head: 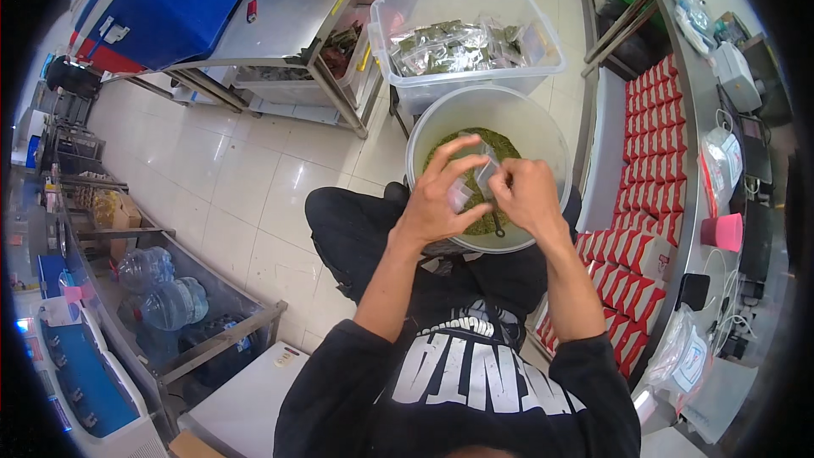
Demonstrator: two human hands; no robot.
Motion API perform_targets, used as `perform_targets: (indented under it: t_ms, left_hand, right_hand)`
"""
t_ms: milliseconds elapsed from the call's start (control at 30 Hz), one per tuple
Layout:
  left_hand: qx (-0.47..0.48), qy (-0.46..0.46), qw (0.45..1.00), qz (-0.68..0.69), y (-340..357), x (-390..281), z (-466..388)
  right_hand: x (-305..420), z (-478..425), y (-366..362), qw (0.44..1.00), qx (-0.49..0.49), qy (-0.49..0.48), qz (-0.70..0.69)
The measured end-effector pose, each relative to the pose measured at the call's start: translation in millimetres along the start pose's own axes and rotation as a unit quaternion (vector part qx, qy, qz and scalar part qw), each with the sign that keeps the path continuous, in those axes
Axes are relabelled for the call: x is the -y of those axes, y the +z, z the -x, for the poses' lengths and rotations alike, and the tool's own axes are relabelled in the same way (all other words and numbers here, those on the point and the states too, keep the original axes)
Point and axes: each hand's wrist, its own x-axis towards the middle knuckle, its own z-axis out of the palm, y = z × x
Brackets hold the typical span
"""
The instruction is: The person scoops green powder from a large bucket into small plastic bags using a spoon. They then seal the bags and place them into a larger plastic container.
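Note:
A round translucent plastic tub (pixel 552 121) stands before me, with dried green crushed herb (pixel 509 146) inside it. Over the tub, my right hand (pixel 528 194) pinches the edge of a small clear plastic bag (pixel 486 173). My left hand (pixel 439 194) curves around the other side, fingers spread, with several small clear bags (pixel 459 194) tucked against its palm. Whether the left fingertips touch the pinched bag is hard to tell. On the herb, below the hands, lies a dark utensil handle (pixel 498 226) with a ring at its end.
Beyond the tub sits a clear plastic bin (pixel 467 83) of filled bags. A steel table (pixel 286 6) stands at upper left, bearing a blue cooler (pixel 172 0). Red-and-white boxes (pixel 655 133) are stacked at right under a counter. Large water bottles (pixel 175 302) lie on a lower-left shelf.

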Motion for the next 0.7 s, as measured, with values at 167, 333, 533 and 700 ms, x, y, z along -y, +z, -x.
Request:
perform_targets:
  t_ms: [167,333,533,700]
  left_hand:
    - [0.025,-0.026,0.999,0.01,-22.4,29.0,7.0]
    - [-0.039,-0.14,0.989,0.038,-42.9,31.0,14.3]
    - [-0.063,-0.171,0.98,0.079,-57.0,31.4,23.3]
    - [-0.065,-0.036,0.997,-0.001,-61.7,37.2,16.6]
  right_hand:
    - [-15.0,-28.6,7.3,0.979,0.126,0.119,-0.112]
    - [-82.1,-9.0,118.2,0.913,0.231,0.055,0.333]
    - [-65.1,-55.2,104.6,0.953,0.123,-0.051,0.271]
    - [-58.6,-31.1,111.4,0.933,0.295,-0.065,0.196]
